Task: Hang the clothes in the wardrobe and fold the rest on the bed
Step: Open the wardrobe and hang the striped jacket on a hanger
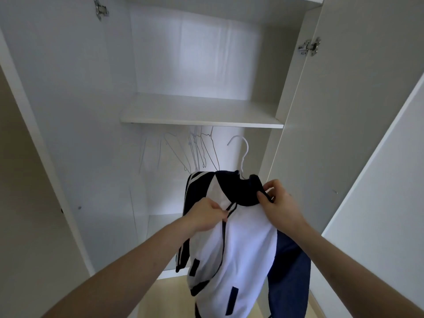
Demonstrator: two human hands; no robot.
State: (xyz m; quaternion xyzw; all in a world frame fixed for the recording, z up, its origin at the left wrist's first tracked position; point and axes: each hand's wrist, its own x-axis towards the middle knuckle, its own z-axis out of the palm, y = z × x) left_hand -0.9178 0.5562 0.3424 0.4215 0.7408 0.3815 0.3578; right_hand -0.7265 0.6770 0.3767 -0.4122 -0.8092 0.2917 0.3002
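Hands hold a white and navy jacket [238,239] up in front of the open wardrobe [96,106]. The left hand [206,216] pinches the front edge of the jacket at the top of the zipper [226,228], fingers curled tight around the cloth. The right hand [281,203] grips the dark collar [243,191] on the other side, thumb and fingers closed on its rim. The jacket sits on a white hanger [242,154], whose hook rises above the collar, just below the front edge of the shelf [202,111] and toward its right end; whether the hook has caught on a rail cannot be told. The white body of the jacket hangs down between both forearms, with a striped navy sleeve [183,253] falling on the left and a plain blue sleeve [291,271] on the right. Two dark pocket openings show on the white front. Behind the jacket, under the shelf, a cluster of bare wire hangers [197,150] hangs near the middle of the wardrobe, slanting in different directions. The right door [344,111] stands open, a metal hinge [309,47] near its top edge; another hinge [101,9] shows at the upper left corner. Pale flooring [169,297] is visible below the wardrobe's bottom edge.
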